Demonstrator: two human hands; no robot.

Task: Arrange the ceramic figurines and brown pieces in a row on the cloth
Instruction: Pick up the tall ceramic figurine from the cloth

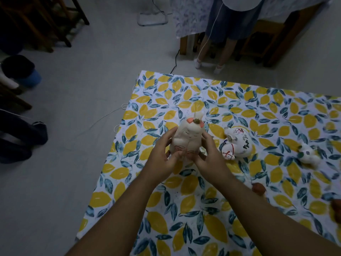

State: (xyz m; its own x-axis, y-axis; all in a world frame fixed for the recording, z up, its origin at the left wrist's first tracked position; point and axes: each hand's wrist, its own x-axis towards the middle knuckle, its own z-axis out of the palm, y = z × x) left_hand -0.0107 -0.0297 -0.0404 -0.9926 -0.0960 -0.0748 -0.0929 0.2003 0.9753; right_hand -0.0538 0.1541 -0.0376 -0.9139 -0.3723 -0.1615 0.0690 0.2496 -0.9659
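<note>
A tall white ceramic rabbit figurine (188,134) with orange marks on its head stands upright on the lemon-print cloth (184,209). My left hand (162,157) grips its left side and my right hand (206,156) grips its right side near the base. To the right lies a white painted figurine (237,143) on its side. Farther right sits a small white figurine (309,154). A brown piece (258,188) lies nearer me on the right, and another brown piece (336,209) shows at the right edge.
The cloth lies on a grey floor (73,145). A person stands beyond the cloth's far edge (217,58) beside a covered table (190,17). Cables (103,117) trail off the cloth's left edge. Dark chairs (36,21) and a blue bin (31,78) stand at the left.
</note>
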